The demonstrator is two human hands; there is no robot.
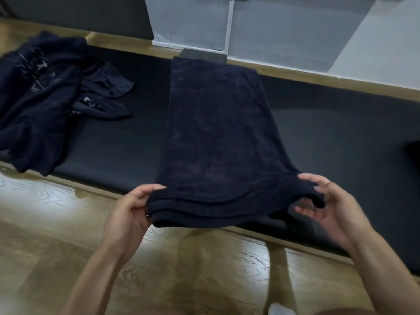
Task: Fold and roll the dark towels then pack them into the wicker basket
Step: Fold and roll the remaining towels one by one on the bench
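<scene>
Left hand (131,208) and right hand (327,201) pinching folded dark towel (216,133) near corners, black mat (329,133) beneath

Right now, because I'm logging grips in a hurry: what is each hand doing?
Left hand: grips the near left corner of the folded dark towel.
Right hand: pinches the towel's near right corner, thumb on top.
</scene>
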